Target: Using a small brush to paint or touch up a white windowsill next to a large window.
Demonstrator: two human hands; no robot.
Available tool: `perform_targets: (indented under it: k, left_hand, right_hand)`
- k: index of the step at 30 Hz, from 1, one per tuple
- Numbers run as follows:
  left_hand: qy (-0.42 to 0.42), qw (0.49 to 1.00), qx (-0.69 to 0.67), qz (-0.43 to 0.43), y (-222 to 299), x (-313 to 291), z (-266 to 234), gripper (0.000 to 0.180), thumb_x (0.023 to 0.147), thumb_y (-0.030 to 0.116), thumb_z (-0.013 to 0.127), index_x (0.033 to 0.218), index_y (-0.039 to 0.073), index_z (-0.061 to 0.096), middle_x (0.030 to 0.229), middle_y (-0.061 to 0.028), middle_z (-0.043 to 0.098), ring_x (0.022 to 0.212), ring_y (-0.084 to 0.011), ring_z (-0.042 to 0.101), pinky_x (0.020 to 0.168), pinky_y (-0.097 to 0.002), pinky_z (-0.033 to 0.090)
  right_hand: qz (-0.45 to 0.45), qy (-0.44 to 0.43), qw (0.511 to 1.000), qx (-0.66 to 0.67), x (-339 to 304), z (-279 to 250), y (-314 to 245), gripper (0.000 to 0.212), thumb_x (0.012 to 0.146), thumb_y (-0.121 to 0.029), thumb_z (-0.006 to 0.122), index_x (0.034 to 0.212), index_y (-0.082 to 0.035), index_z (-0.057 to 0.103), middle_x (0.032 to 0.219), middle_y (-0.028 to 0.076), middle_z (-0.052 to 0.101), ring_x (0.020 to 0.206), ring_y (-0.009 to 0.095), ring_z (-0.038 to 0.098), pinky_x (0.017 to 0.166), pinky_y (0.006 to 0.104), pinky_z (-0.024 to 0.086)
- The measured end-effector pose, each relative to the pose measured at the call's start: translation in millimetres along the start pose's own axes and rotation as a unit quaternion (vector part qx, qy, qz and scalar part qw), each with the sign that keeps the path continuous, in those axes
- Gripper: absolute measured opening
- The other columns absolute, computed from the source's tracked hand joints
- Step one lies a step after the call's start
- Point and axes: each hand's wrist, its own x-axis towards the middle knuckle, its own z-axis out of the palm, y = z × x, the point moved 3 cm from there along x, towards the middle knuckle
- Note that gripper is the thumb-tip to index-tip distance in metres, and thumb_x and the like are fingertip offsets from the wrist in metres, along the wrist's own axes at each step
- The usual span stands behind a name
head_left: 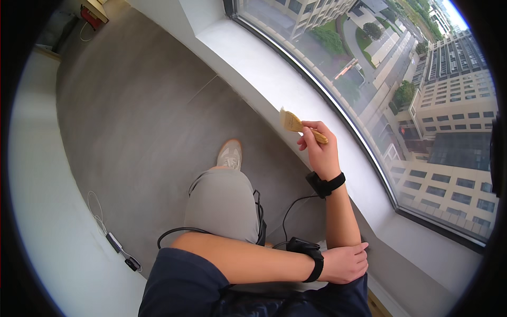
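Note:
My right hand point(321, 143) is closed round the handle of a flat paintbrush point(292, 122) with pale bristles and a yellowish wooden handle. The bristles point up and to the left, over the inner edge of the white window sill point(306, 90). Whether they touch the sill I cannot tell. My left forearm lies across my body, and my left hand point(342, 263) is wrapped round my right elbow, at the edge of the dark sleeve. Each wrist wears a black strap with a small box point(317, 184), and a black cable runs from the right one.
A large window with a dark frame point(364, 142) borders the sill, with buildings and roads outside. Grey floor point(132, 105) spreads to the left, where a power strip point(113, 243) with cables lies by the white wall point(42, 185). A red object point(91, 17) stands at the far left.

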Motion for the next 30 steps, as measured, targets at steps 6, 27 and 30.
perform_targets:
  k: [6,27,30]
  left_hand:
    - [0.015,0.994,-0.061,0.093,-8.2,19.9,1.4,0.039,0.098,0.019,0.051,0.128,0.0,0.067,0.093,-0.0038,0.069,0.093,-0.0233,0.067,0.127,-0.0529,0.029]
    - [0.078,0.981,-0.029,0.178,12.6,15.7,-8.6,0.026,0.091,0.016,0.057,0.099,-0.002,0.074,0.081,-0.0071,0.07,0.082,-0.0247,0.07,0.127,-0.0544,0.028]
    - [0.073,0.979,-0.035,0.185,13.4,14.2,-8.0,0.028,0.091,0.017,0.057,0.101,-0.003,0.073,0.084,-0.0082,0.072,0.085,-0.0258,0.072,0.126,-0.0549,0.03]
  right_hand:
    - [0.003,0.123,0.992,-0.004,6.4,-14.7,-2.7,0.024,0.106,-0.012,0.059,0.124,0.003,0.064,0.085,0.007,0.068,0.077,0.013,0.067,0.068,0.0282,0.054]
    - [-0.035,0.107,0.972,-0.208,-34.8,-15.6,31.8,0.04,0.1,-0.011,0.065,0.138,-0.003,0.064,0.104,0.017,0.071,0.092,0.025,0.07,0.085,0.0346,0.055]
    - [-0.036,0.123,0.977,-0.169,-35.3,-17.7,39.0,0.042,0.1,-0.01,0.065,0.141,-0.003,0.062,0.097,0.012,0.069,0.083,0.017,0.067,0.078,0.0311,0.055]
